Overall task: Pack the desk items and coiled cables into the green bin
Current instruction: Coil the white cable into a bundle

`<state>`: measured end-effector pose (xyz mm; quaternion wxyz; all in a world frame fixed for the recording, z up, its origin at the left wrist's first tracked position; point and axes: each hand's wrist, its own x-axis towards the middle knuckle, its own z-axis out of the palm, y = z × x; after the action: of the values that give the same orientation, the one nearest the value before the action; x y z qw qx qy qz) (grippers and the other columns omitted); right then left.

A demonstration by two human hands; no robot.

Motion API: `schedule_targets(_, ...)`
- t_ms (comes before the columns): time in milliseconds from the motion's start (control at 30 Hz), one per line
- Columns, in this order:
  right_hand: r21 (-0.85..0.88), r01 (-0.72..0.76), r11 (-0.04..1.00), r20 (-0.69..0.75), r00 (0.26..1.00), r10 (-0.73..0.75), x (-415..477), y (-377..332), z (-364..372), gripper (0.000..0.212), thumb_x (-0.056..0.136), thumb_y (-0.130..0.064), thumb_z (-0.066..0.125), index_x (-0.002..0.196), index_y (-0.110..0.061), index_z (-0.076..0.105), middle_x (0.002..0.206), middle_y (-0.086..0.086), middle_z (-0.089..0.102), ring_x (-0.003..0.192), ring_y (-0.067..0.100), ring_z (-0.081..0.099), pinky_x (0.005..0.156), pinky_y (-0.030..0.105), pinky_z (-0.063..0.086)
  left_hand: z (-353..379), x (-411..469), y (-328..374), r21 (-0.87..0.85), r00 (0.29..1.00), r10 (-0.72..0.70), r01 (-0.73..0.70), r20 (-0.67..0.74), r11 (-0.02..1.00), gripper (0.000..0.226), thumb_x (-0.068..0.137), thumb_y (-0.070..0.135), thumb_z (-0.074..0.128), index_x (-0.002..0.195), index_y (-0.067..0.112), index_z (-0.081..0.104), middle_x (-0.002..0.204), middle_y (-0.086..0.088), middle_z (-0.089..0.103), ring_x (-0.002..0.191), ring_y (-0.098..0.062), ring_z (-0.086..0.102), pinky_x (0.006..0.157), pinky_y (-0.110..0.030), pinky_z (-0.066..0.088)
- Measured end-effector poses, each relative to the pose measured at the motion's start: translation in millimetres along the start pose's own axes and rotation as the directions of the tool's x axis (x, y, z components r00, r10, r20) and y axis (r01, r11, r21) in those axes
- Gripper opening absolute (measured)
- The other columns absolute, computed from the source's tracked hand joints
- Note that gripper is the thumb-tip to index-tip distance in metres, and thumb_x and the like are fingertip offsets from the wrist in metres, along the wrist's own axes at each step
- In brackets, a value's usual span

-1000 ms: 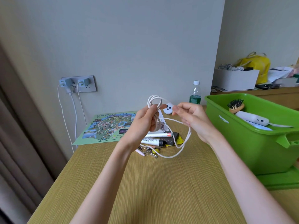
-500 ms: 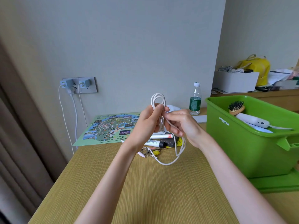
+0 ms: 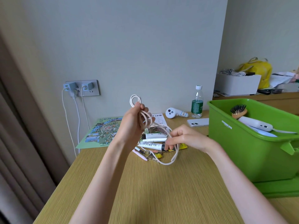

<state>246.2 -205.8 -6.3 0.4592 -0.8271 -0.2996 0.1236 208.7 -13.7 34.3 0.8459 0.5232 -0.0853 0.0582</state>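
My left hand (image 3: 132, 125) grips several loops of a white cable (image 3: 135, 101) held up above the desk. The cable's loose part hangs in a big loop down to the desk, and my right hand (image 3: 184, 139) pinches that strand lower right. Under the hands lie white tubes (image 3: 152, 139), a pen and keys (image 3: 149, 155). A colourful map (image 3: 103, 133) lies by the wall. The green bin (image 3: 246, 149) stands at the right, holding a hairbrush (image 3: 238, 110) and a white device (image 3: 255, 124).
A white controller (image 3: 172, 113), a water bottle (image 3: 197, 104) and a phone (image 3: 197, 122) sit behind the pile. Chargers (image 3: 77, 88) with cords hang from the wall socket at left. A curtain borders the desk's left edge. The bin's green lid (image 3: 281, 186) lies under the bin.
My right hand has moved down and to the right along the cable, drawing out the hanging loop. My left hand stays raised with the coil. The controller is now uncovered.
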Motion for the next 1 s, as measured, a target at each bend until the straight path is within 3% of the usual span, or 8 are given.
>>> schedule_targets(167, -0.096, -0.083, 0.992, 0.000, 0.997, 0.083, -3.3, 16.0, -7.3, 0.015, 0.087, -0.018, 0.070, 0.077, -0.008, 0.074, 0.079, 0.010, 0.074, 0.073, 0.009, 0.061, 0.068, 0.019, 0.041, -9.0, 2.0, -1.4, 0.259, 0.979, 0.103, -0.055, -0.175, 0.964, 0.032, 0.104, 0.031, 0.037, 0.076, 0.021, 0.050, 0.068, 0.004, 0.042, 0.057, -0.010, 0.034, 0.056, -0.026, 0.024)
schedule_targets(300, -0.079, -0.001, 0.997, -0.114, 0.993, -0.008, -5.9, 14.6, -18.2, 0.017, 0.092, -0.019, 0.065, 0.087, -0.003, 0.069, 0.067, 0.005, 0.069, 0.064, 0.010, 0.060, 0.062, 0.012, 0.042, -14.5, 0.9, -7.3, 0.470, 0.966, 0.185, -0.081, -0.180, 0.879, 0.033, 0.103, 0.037, 0.036, 0.079, 0.018, 0.047, 0.065, 0.002, 0.035, 0.058, -0.014, 0.032, 0.059, -0.029, 0.028)
schedule_targets(467, -0.088, 0.154, 0.984, -0.260, 0.950, -0.171, -7.5, 0.7, -20.8, 0.016, 0.093, -0.017, 0.063, 0.087, -0.004, 0.070, 0.078, 0.024, 0.064, 0.063, 0.012, 0.054, 0.064, 0.021, 0.045, -18.0, 2.2, -23.9, 0.802, 0.969, 0.247, -0.141, -0.008, 0.580, 0.033, 0.103, 0.041, 0.033, 0.089, 0.018, 0.052, 0.073, 0.007, 0.048, 0.065, -0.011, 0.045, 0.064, -0.034, 0.038)
schedule_targets(667, -0.178, 0.274, 0.945, -0.427, 0.844, -0.325, 0.7, -15.1, -10.3, 0.016, 0.093, -0.026, 0.063, 0.087, -0.014, 0.072, 0.078, 0.027, 0.055, 0.066, 0.020, 0.043, 0.062, 0.036, 0.037, -16.3, 4.5, -39.9, 0.927, 0.958, 0.237, -0.227, 0.159, 0.298, 0.033, 0.102, 0.041, 0.035, 0.081, 0.020, 0.050, 0.073, 0.009, 0.043, 0.064, -0.005, 0.043, 0.056, -0.025, 0.028)
schedule_targets(767, -0.205, 0.318, 0.926, -0.480, 0.792, -0.378, 3.1, -20.0, -4.6, 0.016, 0.093, -0.030, 0.062, 0.085, -0.019, 0.071, 0.073, 0.023, 0.055, 0.064, 0.030, 0.046, 0.061, 0.038, 0.037, -11.1, 2.1, -43.2, 0.893, 0.967, 0.172, -0.241, 0.188, 0.379, 0.034, 0.103, 0.042, 0.033, 0.081, 0.024, 0.052, 0.072, 0.013, 0.043, 0.064, -0.001, 0.044, 0.060, -0.024, 0.030)
schedule_targets(867, -0.177, 0.345, 0.921, -0.528, 0.757, -0.385, 3.0, -22.9, -4.2, 0.016, 0.093, -0.027, 0.062, 0.085, -0.015, 0.070, 0.079, 0.020, 0.065, 0.079, 0.041, 0.058, 0.073, 0.049, 0.047, -5.4, -2.1, -39.0, 0.812, 0.981, 0.051, -0.185, 0.188, 0.554, 0.043, 0.101, 0.048, 0.032, 0.098, 0.018, 0.061, 0.086, 0.004, 0.059, 0.084, -0.016, 0.056, 0.078, -0.033, 0.042)
schedule_targets(933, -0.162, 0.361, 0.918, -0.555, 0.737, -0.387, 2.6, -24.5, -5.0, 0.015, 0.092, -0.023, 0.063, 0.084, -0.012, 0.071, 0.080, 0.017, 0.067, 0.081, 0.042, 0.059, 0.075, 0.052, 0.047, -1.2, -5.2, -35.4, 0.756, 0.975, -0.030, -0.151, 0.220, 0.636, 0.047, 0.101, 0.051, 0.029, 0.117, 0.021, 0.062, 0.110, 0.005, 0.065, 0.104, -0.010, 0.060, 0.091, -0.029, 0.042)
schedule_targets(1000, -0.165, 0.368, 0.915, -0.565, 0.725, -0.394, 2.5, -26.5, -4.8, 0.013, 0.091, -0.019, 0.065, 0.083, -0.011, 0.071, 0.078, 0.017, 0.067, 0.079, 0.040, 0.059, 0.074, 0.053, 0.048, 3.6, -8.4, -32.9, 0.744, 0.962, -0.085, -0.142, 0.258, 0.653, 0.046, 0.101, 0.050, 0.031, 0.121, 0.021, 0.061, 0.111, 0.010, 0.065, 0.103, -0.003, 0.059, 0.088, -0.021, 0.042)
